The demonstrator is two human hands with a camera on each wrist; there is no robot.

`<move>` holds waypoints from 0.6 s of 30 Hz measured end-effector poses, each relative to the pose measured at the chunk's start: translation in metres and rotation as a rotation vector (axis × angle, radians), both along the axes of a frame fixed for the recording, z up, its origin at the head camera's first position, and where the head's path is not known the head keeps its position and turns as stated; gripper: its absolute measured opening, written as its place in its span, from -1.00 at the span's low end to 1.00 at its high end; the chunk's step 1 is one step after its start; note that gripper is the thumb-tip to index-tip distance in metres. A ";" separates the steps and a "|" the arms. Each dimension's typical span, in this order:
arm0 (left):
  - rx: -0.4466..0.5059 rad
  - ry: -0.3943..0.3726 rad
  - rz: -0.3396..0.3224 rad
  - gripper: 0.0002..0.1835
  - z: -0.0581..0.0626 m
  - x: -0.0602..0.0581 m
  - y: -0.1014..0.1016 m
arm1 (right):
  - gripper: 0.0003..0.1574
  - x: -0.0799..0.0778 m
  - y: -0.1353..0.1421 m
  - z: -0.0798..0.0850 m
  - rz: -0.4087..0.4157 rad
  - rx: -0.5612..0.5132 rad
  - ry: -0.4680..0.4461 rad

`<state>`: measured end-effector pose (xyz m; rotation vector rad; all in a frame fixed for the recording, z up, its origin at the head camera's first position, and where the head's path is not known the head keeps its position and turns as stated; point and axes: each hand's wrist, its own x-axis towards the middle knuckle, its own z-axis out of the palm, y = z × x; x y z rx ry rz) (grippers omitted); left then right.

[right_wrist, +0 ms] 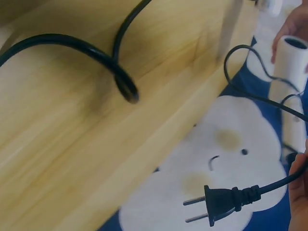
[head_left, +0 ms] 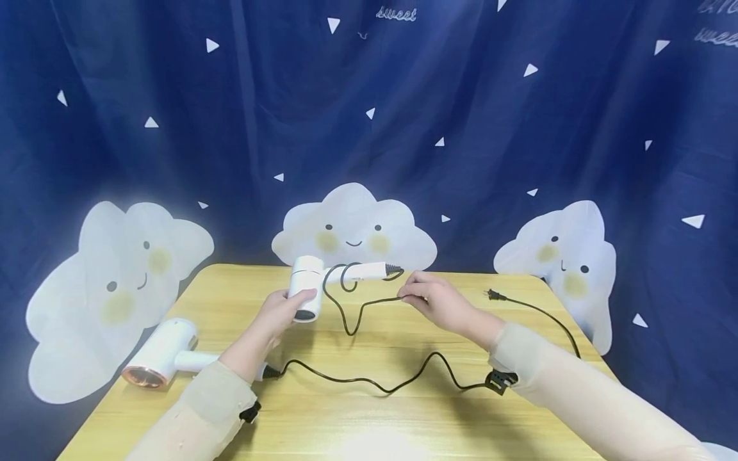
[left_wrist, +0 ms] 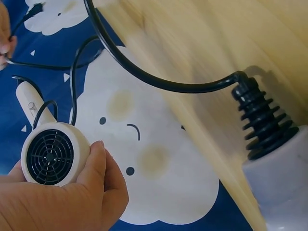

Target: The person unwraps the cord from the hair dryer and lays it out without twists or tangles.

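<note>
A white hair dryer (head_left: 307, 280) is gripped by the barrel in my left hand (head_left: 280, 314), thumb on its near side; its round black grille faces the left wrist camera. The handle (head_left: 373, 271) points right, with black cord (head_left: 353, 333) looped loosely about it. My right hand (head_left: 438, 301) pinches that cord right of the dryer. In the right wrist view, a two-pronged black plug (right_wrist: 221, 204) sticks out beside the right fingers (right_wrist: 299, 187), its cord running to them. A plug (head_left: 494, 294) also shows right of that hand in the head view; I cannot tell whether it is the same one.
A second white hair dryer (head_left: 164, 355) with a copper-coloured rim lies at the table's left. Its black cord (head_left: 369, 382) winds rightward beneath my forearms. The wooden table (head_left: 323, 422) ends before a blue curtain (head_left: 403, 83) printed with clouds.
</note>
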<state>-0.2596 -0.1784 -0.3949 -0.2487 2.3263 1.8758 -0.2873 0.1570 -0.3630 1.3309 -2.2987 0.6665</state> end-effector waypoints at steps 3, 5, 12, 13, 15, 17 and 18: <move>0.001 -0.001 -0.003 -0.24 -0.002 0.000 -0.001 | -0.80 0.007 -0.005 0.008 0.071 -0.022 0.082; -0.004 -0.004 -0.009 -0.23 -0.003 -0.001 -0.001 | -0.80 0.012 -0.008 0.015 0.101 -0.042 0.118; -0.011 -0.010 -0.010 -0.21 -0.008 -0.002 0.000 | -0.74 0.025 -0.018 0.051 0.149 -0.135 0.177; -0.011 -0.011 -0.012 -0.22 -0.008 -0.003 0.000 | -0.74 0.026 -0.018 0.056 0.142 -0.148 0.179; -0.005 -0.011 -0.010 -0.23 -0.009 -0.003 0.001 | -0.74 0.027 -0.019 0.065 0.123 -0.174 0.173; -0.003 -0.010 -0.012 -0.23 -0.010 -0.004 0.002 | -0.74 0.025 -0.020 0.074 0.100 -0.203 0.156; -0.003 -0.010 -0.013 -0.23 -0.010 -0.004 0.002 | -0.74 0.024 -0.021 0.079 0.087 -0.218 0.148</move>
